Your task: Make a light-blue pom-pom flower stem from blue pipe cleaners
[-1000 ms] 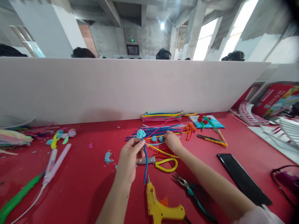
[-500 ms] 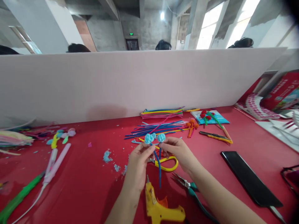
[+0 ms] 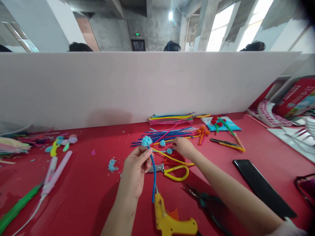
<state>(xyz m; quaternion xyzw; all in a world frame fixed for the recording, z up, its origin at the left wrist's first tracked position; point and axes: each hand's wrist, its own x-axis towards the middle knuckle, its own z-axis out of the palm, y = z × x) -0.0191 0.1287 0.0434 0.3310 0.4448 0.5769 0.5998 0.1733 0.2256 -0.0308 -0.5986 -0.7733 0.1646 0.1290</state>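
Note:
My left hand [image 3: 136,170] pinches a blue pipe-cleaner stem [image 3: 154,177] topped with a light-blue fuzzy flower [image 3: 147,141], held upright above the red table [image 3: 86,183]. My right hand [image 3: 183,147] reaches forward over the table, fingers curled down beside two small light-blue flower heads [image 3: 165,147] that lie on the table. What its fingers hold, if anything, is hidden. Just beyond lies a spread of loose pipe cleaners [image 3: 167,134]. Yellow-handled scissors [image 3: 172,170] lie between my hands.
A yellow glue gun [image 3: 169,219] sits near the front edge, teal pliers [image 3: 206,203] to its right, a black phone [image 3: 263,188] further right. Finished orange and red flowers [image 3: 209,129], stacked pipe cleaners [image 3: 171,118] and a white partition [image 3: 137,85] stand behind. More craft pieces [image 3: 56,147] lie left.
Half a second ago both hands held flower stems together near the scissors. My right hand has since moved forward to the table; two small flower heads lie there. My left keeps one stem.

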